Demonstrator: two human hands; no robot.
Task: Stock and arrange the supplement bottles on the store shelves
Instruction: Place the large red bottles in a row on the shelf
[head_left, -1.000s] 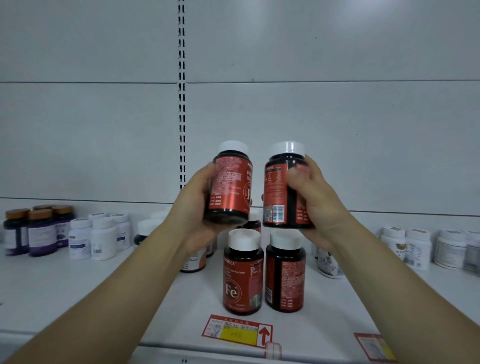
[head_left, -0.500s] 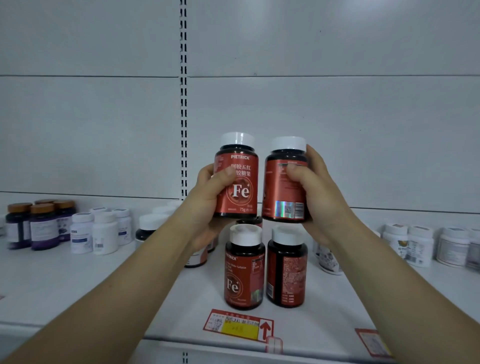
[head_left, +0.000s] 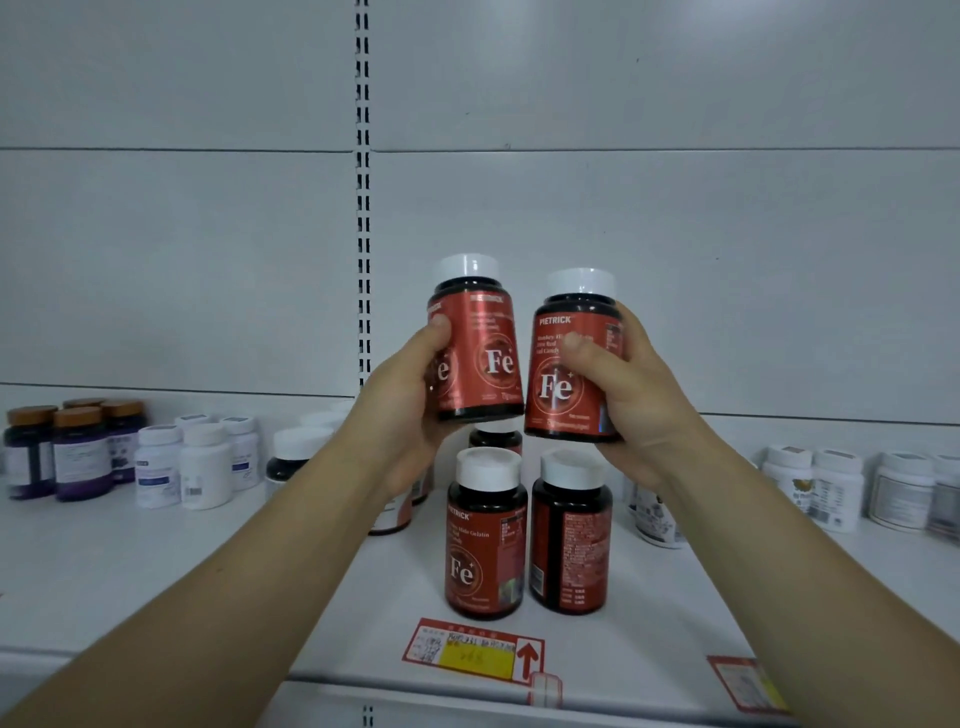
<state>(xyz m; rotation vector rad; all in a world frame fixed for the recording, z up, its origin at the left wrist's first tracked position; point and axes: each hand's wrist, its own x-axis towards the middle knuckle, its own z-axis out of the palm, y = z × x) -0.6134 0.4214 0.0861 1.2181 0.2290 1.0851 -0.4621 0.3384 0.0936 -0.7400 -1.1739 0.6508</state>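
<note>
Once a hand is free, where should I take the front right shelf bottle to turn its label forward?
Probably take the front right bottle by its white cap, coming from above: it stands upright, and the Fe-facing neighbour crowds its left side.

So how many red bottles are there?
5 red bottles: one in the left hand, one in the right hand, two at the shelf front, one peeking out behind them. More may hide behind the left arm.

Two red bottles held up, two more at the shelf front, four purple bottles at left, two price tags.
</note>
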